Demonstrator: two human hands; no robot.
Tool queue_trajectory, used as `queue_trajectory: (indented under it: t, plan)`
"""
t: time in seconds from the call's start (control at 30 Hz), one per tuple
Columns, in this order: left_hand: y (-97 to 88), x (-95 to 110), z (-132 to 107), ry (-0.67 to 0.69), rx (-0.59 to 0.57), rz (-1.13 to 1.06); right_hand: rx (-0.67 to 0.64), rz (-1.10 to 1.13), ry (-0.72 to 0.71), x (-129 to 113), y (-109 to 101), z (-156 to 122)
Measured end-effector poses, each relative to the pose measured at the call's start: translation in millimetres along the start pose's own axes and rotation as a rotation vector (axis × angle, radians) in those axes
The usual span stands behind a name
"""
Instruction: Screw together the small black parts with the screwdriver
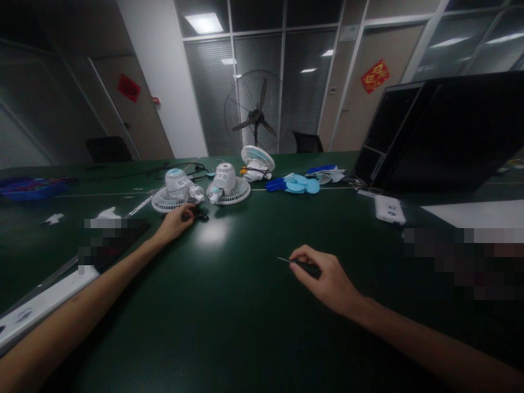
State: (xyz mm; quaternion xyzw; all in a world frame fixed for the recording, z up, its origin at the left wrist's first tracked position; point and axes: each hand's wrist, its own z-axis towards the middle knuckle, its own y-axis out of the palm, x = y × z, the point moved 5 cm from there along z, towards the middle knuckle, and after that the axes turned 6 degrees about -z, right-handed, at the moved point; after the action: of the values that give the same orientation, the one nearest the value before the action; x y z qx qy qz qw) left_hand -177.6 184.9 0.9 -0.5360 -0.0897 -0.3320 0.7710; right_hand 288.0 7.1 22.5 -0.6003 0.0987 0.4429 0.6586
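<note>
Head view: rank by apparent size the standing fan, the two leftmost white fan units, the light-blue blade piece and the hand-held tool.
1. Standing fan
2. Left white fan unit and middle white fan unit: too alike to rank
3. Light-blue blade piece
4. Tool, partly covered by the right hand

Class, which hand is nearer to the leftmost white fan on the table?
Left. The left hand is just in front of the leftmost white fan; the right hand is off to its right, closer to the camera.
</note>
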Motion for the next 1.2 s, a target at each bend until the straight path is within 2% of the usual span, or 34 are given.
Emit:
queue_trajectory:
  t: [0.2,0.57,0.77,1.03,1.2]
  plan:
    - [-0.2,0,-2,-0.032,-0.004,-0.008,-0.014,0.030,0.002,0,1,0]
    - [-7.0,4,-2,-0.044,0.164,-0.083,0.019,-0.007,-0.015,-5,-1,1]
    - [3.5,14,3,-0.037,0.100,-0.208,-0.005,0.021,-0.005,-5,-1,1]
    - [8.5,17,3,0.015,0.012,-0.140,-0.003,-0.001,-0.008,-6,-1,1]
    - [7.8,20,3,0.024,0.007,-0.167,-0.012,0.001,-0.001,-5,0,0]
